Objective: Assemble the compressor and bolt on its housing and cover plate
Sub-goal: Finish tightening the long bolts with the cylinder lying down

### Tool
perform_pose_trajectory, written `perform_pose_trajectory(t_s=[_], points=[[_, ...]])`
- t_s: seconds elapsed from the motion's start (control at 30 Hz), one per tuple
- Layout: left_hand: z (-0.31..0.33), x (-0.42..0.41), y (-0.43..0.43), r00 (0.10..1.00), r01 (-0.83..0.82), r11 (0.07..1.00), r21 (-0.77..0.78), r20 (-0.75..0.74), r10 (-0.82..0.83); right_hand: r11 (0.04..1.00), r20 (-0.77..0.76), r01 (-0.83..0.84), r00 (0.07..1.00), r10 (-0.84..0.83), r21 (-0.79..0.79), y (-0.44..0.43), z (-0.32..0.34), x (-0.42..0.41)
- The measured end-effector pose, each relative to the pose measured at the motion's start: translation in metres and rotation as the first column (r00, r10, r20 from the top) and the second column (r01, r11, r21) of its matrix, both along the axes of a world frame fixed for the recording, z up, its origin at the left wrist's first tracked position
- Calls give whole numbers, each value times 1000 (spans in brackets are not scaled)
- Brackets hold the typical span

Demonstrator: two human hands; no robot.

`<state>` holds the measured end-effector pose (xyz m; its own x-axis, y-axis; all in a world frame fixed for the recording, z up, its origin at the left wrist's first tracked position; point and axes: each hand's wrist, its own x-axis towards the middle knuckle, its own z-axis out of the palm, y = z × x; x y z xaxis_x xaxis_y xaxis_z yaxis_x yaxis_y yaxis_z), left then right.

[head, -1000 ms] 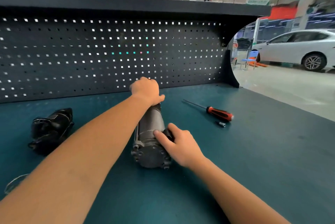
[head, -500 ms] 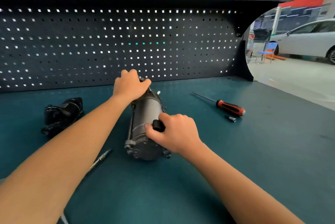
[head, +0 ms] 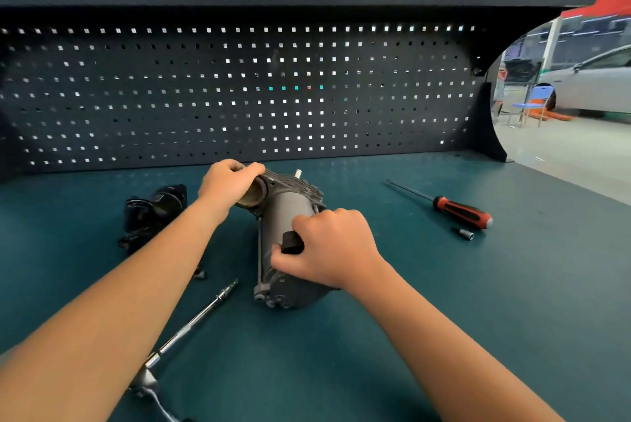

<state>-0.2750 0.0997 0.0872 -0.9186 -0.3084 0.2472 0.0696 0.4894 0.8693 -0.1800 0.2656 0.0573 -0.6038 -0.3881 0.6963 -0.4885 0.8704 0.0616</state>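
A grey cylindrical compressor (head: 285, 213) lies lengthwise on the teal bench, its bolted end cap facing me. My left hand (head: 228, 182) grips the far end, fingers curled over a round opening in the finned head. My right hand (head: 333, 245) grips the middle of the body around a small black block (head: 292, 242) on its side. A black housing part (head: 153, 211) lies to the left, apart from the compressor.
A ratchet wrench with extension (head: 191, 322) lies at the front left. A red-handled screwdriver (head: 454, 208) and a small socket bit (head: 463, 233) lie to the right. A dark pegboard (head: 239, 97) closes the bench's back edge. The bench's right edge borders open workshop floor.
The compressor has turned a little, exposing the round opening under my left hand. My right hand slid up from the end cap onto the black block. The view tilted down, revealing the ratchet.
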Motion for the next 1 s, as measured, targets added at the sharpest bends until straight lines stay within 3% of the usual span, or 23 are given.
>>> perform_pose_trajectory(t_s=[0.07,0.2,0.3,0.5,0.7,0.8,0.93,1.0], points=[[-2,1,-4,1000,0,1000,-5,-8,0,999,65,-30,997,29,24,2,-1,-3],[-6,7,-12,1000,-6,999,52,-8,6,999,37,33,999,-33,2,1,9,9],[-11,12,-17,1000,1,998,66,-7,0,999,-5,-11,1000,11,-31,1,8,7],[-28,15,-27,993,89,995,-42,79,-86,996,-70,-72,995,75,54,2,9,12],[-22,15,-17,987,160,933,-323,51,-152,999,-55,-35,998,37,34,8,9,11],[-31,11,-17,992,118,924,-365,7,-125,992,-37,16,999,-11,125,6,10,9],[-44,1,-16,993,116,918,-380,20,-117,992,277,-81,959,50,100,16,17,5],[-51,-4,-17,992,124,928,-351,39,-118,981,474,-178,860,191,-73,35,21,6]])
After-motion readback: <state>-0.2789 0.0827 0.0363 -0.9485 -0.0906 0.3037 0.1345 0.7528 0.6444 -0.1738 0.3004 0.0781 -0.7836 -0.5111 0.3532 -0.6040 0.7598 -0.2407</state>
